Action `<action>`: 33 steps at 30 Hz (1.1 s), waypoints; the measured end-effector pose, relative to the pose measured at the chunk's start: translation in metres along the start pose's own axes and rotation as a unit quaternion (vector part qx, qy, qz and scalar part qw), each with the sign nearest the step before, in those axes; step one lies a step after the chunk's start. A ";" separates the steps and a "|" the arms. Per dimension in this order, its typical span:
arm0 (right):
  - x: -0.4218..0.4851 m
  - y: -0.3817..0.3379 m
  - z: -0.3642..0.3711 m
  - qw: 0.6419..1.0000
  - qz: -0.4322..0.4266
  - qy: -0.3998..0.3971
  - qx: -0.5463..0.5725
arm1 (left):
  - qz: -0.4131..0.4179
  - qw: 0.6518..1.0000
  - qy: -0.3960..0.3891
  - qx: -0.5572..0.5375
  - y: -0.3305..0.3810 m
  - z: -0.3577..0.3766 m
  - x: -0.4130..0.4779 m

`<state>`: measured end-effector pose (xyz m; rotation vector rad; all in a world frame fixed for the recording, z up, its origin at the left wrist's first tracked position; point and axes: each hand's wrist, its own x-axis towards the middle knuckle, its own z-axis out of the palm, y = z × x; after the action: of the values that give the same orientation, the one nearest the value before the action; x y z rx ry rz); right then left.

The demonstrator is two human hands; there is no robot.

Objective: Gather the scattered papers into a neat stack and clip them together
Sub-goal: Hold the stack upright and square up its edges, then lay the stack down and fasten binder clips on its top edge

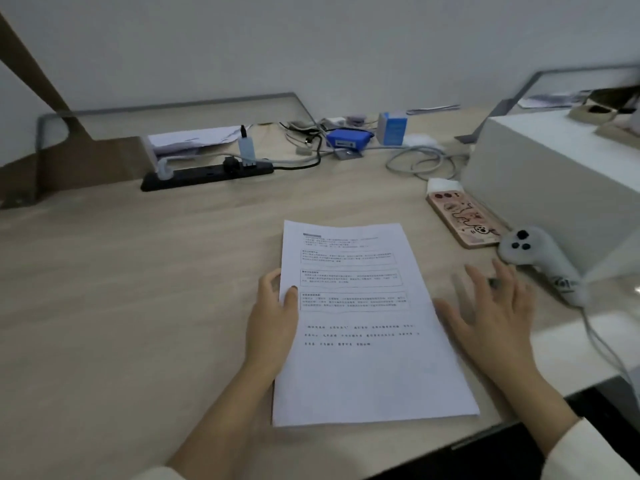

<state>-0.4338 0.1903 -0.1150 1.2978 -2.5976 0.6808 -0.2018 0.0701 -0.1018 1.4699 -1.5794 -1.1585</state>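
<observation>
The white printed paper stack lies squared near the pale wooden desk's front edge, with bare desk to its left. One stack (sheet count unclear). The left hand pinches its left edge; the right hand, fingers spread, holds nothing just beside it.

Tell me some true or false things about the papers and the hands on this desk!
1. The left hand holds the left edge of the papers. True.
2. The right hand is pressing on top of the papers. False: it is spread open beside their right edge.
3. A clip already sits on the papers. False: no clip shows on them.
4. A pink phone lies beyond the right hand. True.
5. The power strip is white. False: it is black.
</observation>
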 end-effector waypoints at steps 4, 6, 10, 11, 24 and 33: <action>0.024 0.027 -0.002 0.998 0.062 0.008 -0.005 | -0.003 1.000 -0.004 0.008 -0.001 0.003 0.007; 0.030 0.032 0.001 0.998 0.062 -0.022 -0.001 | -0.008 1.000 -0.008 0.005 -0.002 0.003 0.009; 0.036 0.018 0.009 0.996 0.024 -0.077 0.038 | -0.015 1.000 -0.014 -0.019 -0.004 -0.001 0.012; 0.036 0.011 0.012 0.995 0.003 -0.085 0.045 | -0.016 1.000 -0.013 -0.023 -0.005 -0.004 0.013; 0.037 -0.120 0.054 0.954 -0.217 -0.175 0.108 | -0.065 0.992 0.108 -0.016 -0.050 -0.135 0.011; 0.031 -0.165 0.060 0.940 -0.273 -0.164 0.118 | -0.083 0.987 0.133 -0.029 -0.067 -0.172 0.001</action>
<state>-0.3192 0.0547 -0.1044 2.2562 -2.2309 0.7285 -0.0194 0.0442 -0.0993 1.6647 -1.2526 -1.0397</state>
